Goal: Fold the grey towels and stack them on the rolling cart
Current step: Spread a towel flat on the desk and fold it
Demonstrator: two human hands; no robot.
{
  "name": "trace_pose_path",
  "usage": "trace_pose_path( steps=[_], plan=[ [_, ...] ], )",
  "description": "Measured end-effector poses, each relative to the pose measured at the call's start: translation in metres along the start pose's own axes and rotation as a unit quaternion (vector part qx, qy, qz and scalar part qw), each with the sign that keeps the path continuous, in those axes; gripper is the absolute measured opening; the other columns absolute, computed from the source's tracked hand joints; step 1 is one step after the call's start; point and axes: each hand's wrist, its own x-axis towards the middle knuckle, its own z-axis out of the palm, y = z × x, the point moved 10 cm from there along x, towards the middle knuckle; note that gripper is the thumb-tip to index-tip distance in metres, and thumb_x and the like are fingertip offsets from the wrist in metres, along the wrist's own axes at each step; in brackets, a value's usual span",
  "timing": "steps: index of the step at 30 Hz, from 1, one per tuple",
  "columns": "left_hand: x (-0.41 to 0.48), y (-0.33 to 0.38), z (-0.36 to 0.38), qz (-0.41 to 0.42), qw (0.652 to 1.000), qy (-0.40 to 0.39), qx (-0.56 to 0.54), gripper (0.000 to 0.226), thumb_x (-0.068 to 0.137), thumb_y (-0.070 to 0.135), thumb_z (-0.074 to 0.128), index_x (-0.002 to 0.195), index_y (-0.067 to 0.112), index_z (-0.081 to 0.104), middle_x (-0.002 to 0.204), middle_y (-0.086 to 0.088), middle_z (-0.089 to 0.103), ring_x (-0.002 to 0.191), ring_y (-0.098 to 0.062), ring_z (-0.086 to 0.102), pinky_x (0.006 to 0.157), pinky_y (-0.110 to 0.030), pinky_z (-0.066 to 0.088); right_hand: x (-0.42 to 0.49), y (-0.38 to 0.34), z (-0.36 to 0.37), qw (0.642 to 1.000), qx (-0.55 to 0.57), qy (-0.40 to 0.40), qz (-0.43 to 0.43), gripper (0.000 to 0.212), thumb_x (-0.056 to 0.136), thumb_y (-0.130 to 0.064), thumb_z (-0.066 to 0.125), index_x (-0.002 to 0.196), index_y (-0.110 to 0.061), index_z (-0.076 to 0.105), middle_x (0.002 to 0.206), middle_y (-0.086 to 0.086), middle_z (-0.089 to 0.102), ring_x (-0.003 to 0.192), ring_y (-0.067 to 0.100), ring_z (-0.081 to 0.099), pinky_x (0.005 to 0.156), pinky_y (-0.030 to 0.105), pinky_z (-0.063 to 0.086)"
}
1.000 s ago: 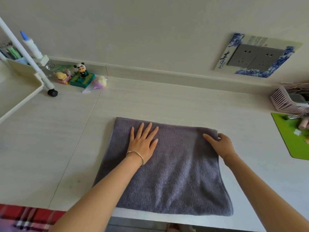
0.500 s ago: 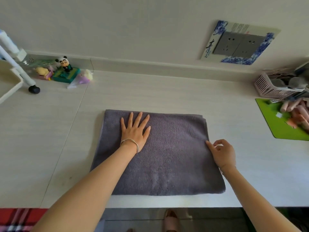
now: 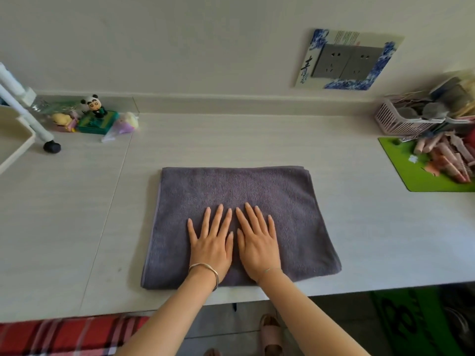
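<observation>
2 hands, 1 grey towel, 1 cart, 1 basket, 1 grn mat

A plain off-white wall is seen behind a pale wood-grain worktop, and a low upstand is run along their joint. A grey double socket is set in the wall, framed by a blue-and-white surround. Below the worktop's front edge, grey floor, a red plaid cloth and a green patterned mat are shown.

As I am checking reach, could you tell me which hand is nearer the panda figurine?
Left. The left hand rests on the grey towel, right of the panda figurine; the right hand lies beside it, farther right.
</observation>
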Motion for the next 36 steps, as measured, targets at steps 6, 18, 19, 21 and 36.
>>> trace_pose_path(
  steps=[6,18,19,21,36],
  plan=[
    [-0.003,-0.008,-0.005,-0.005,1.000,0.008,0.004,0.055,0.093,0.045,0.023,0.144,0.027,0.033,0.149,0.000,0.038,0.138,-0.031,0.033,0.106,-0.061,0.012,-0.027,0.068,-0.013,0.996,-0.070,0.001,0.052,0.059,0.093,-0.058,0.013,0.149,-0.039,0.009,0.158,-0.007,0.007,0.146,0.016,-0.001,0.117,0.039,-0.005],
    [-0.015,-0.083,-0.016,-0.102,0.995,-0.009,-0.003,0.066,0.089,0.065,0.005,0.148,0.036,-0.005,0.158,0.006,-0.007,0.144,-0.033,-0.012,0.112,-0.061,-0.002,-0.057,0.160,-0.039,0.980,0.090,-0.021,0.179,0.068,0.095,-0.053,0.035,0.151,-0.022,0.012,0.158,0.000,0.017,0.145,0.021,0.015,0.119,0.037,0.012],
    [-0.015,-0.081,-0.017,-0.105,0.994,-0.015,-0.005,0.065,0.091,0.063,0.005,0.148,0.035,-0.007,0.158,0.005,-0.010,0.144,-0.034,-0.014,0.112,-0.060,-0.006,-0.055,0.164,-0.045,0.970,0.139,-0.007,0.198,0.066,0.095,-0.045,0.043,0.149,-0.017,0.018,0.155,0.005,0.026,0.142,0.024,0.025,0.116,0.039,0.021],
    [-0.016,-0.062,-0.024,-0.073,0.997,-0.004,-0.025,0.073,0.084,0.066,-0.010,0.149,0.032,-0.004,0.159,0.003,-0.005,0.145,-0.033,-0.011,0.111,-0.056,-0.013,-0.052,0.168,-0.058,0.934,0.254,0.020,0.251,0.062,0.094,-0.035,0.051,0.146,-0.011,0.027,0.147,0.009,0.040,0.134,0.028,0.039,0.110,0.041,0.031],
    [-0.022,-0.032,-0.011,-0.031,0.999,-0.027,-0.004,0.100,0.058,0.066,-0.042,0.147,0.039,-0.006,0.158,0.011,-0.005,0.146,-0.022,-0.010,0.109,-0.059,-0.014,-0.037,0.164,-0.055,0.817,0.452,-0.149,0.326,0.050,0.086,-0.038,0.063,0.125,-0.007,0.056,0.111,0.007,0.063,0.101,0.026,0.061,0.091,0.039,0.050]
  ],
)
